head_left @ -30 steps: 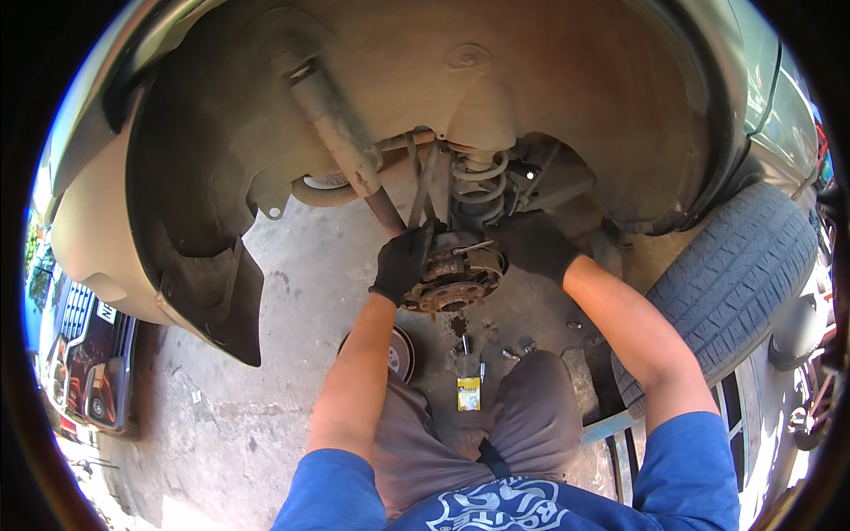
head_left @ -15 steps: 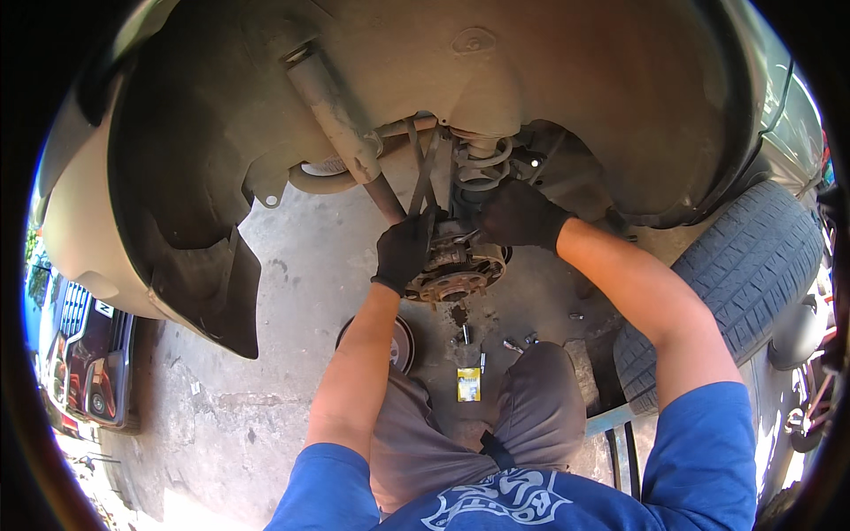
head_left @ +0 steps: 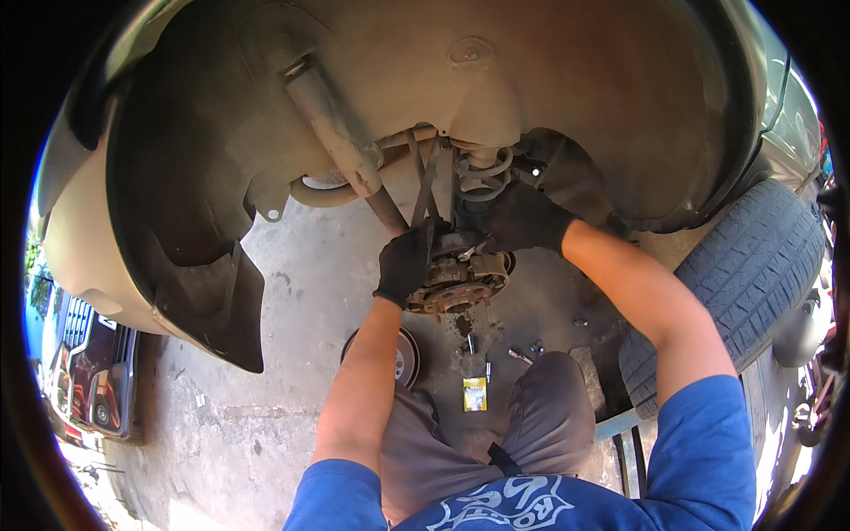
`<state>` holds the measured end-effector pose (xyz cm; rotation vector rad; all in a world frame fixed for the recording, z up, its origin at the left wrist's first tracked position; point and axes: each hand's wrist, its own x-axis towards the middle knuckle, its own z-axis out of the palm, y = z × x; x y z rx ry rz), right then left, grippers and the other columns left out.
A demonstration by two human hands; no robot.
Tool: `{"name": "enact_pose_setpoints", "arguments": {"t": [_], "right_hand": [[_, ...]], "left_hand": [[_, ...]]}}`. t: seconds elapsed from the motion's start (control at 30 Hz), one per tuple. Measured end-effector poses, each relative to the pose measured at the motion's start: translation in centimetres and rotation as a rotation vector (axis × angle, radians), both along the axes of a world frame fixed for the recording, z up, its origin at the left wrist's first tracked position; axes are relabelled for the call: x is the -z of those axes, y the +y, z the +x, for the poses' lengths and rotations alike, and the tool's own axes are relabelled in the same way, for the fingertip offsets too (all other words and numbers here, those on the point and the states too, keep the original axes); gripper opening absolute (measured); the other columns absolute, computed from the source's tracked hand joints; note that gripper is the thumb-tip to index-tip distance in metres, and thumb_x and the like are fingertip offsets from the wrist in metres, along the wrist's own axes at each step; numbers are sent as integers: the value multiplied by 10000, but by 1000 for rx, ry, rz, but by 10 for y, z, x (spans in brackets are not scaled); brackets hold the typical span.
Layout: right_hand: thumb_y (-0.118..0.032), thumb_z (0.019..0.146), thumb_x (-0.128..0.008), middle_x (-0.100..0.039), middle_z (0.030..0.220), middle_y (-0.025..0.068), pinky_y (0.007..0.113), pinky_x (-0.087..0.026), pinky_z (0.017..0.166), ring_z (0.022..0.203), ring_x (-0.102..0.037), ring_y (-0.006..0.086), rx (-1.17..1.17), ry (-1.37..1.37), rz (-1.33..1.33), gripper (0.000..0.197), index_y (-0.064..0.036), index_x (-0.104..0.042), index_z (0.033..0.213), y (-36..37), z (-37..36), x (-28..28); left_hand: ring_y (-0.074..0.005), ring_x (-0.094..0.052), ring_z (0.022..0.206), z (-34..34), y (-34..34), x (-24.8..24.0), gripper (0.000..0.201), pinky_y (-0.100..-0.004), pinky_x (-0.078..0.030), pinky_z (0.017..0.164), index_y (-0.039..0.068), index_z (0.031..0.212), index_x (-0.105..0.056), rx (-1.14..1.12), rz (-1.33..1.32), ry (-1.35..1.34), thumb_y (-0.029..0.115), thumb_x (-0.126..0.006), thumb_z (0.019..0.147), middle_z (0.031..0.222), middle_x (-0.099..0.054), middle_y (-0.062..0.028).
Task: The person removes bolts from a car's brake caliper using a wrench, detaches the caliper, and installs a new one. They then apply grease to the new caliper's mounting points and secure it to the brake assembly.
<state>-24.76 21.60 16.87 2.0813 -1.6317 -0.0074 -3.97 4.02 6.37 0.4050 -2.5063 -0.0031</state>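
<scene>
Both my hands wear black gloves and are at a rusty wheel hub with its brake assembly [head_left: 460, 285], below the wheel arch. My left hand [head_left: 405, 264] curls around the assembly's left side, near the shock absorber's [head_left: 332, 124] lower end; its fingertips are hidden. Over the upper right side, my right hand [head_left: 529, 218] is closed, below the coil spring [head_left: 487, 181]. A short shiny metal piece [head_left: 469, 253], perhaps a tool end, shows beside the right fingers. What that hand grips is mostly covered by the glove.
On the floor are a brake drum [head_left: 407, 357], a yellow packet [head_left: 475, 395], a socket piece [head_left: 471, 343] and small metal tools [head_left: 521, 356]. A tire [head_left: 744, 265] stands at the right. The fender liner [head_left: 212, 301] hangs at the left; a dark red car [head_left: 102, 372] is beyond.
The view has shifted slightly, so the floor items and hub sit a little lower and to the right. Both hands remain at the brake assembly, with the metal piece beside the right fingers showing more.
</scene>
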Motion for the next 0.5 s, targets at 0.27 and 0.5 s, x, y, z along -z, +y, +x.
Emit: {"name": "enact_pose_setpoints", "arguments": {"t": [0.27,0.5], "right_hand": [[-459,980,-592,-694,843,199,492,-531,747,821,-667,426,939,-1065,-292,444,-46,-730,895,126,35,183],[-528,919,-597,-731,1109,183,534,-544,851,1021,-706,353,1098,-974,393,485,-91,-734,1079,143,118,323]], "left_hand": [[-364,-704,851,-1,-7,6,402,-465,-579,726,60,1336,-616,17,-52,33,147,-527,954,1064,-726,-174],[-383,-688,889,1,-20,17,493,-476,-574,727,33,1411,-538,110,-23,77,99,-565,923,1099,-700,-200]]}}
